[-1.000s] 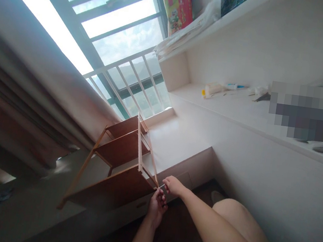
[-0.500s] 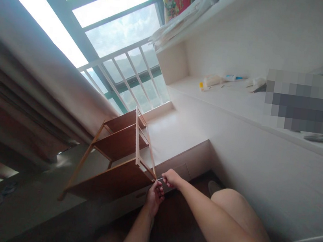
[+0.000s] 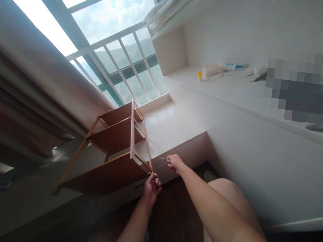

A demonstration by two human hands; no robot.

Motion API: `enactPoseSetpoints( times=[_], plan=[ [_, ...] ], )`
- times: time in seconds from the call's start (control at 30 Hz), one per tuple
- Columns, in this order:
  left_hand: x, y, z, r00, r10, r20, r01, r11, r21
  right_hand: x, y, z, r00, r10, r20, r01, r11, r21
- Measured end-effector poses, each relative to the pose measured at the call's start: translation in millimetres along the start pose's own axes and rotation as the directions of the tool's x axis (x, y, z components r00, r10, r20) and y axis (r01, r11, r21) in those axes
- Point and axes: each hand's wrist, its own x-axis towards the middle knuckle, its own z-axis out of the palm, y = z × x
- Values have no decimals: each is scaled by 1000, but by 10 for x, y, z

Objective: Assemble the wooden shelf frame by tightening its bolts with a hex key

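A wooden shelf rack [image 3: 104, 173] with brown boards and lighter wood legs stands tilted in my view. At its near right corner my left hand [image 3: 152, 187] has its fingers curled, thumb and forefinger pinched by the end of the wooden leg [image 3: 148, 157]. What lies between those fingertips is too small to make out. My right hand [image 3: 174, 163] is closed around a thin metal rod [image 3: 163, 159], which looks like a hex key or slim driver. The rod's tip points left and stands clear of the rack, above my left hand.
Long curtains [image 3: 36, 80] hang on the left, beside a window with a white railing [image 3: 122, 60]. A white ledge [image 3: 185, 75] on the right bears a yellow-capped bottle [image 3: 211, 70] and small items. My bent leg [image 3: 229, 193] is below the right arm.
My right hand has drawn the metal rod up and away from the rack's corner, where its tip was before. My left hand stays at the corner. The view has shifted slightly.
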Motion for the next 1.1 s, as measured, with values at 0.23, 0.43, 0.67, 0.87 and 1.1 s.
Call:
enactPoseSetpoints(
  times=[0.23,0.43,0.67,0.87,1.1],
  plan=[
    [-39,10,-14,1000,12,7,-12,1000,-1,30,80,-50,998,-9,-70,6,999,-47],
    [-143,23,14,1000,-4,-16,4,1000,-28,37,82,23,990,-120,-75,112,989,-93],
    [-293,-24,-81,998,-18,-63,15,999,-43,45,49,111,982,-175,-66,164,975,-149],
    [-372,-98,-162,998,-16,-66,14,1000,-22,59,24,162,975,-211,-63,198,966,-167],
    [-469,-145,-184,997,-25,-70,24,1000,-15,80,30,241,976,-216,-36,207,965,-163]
  ],
)
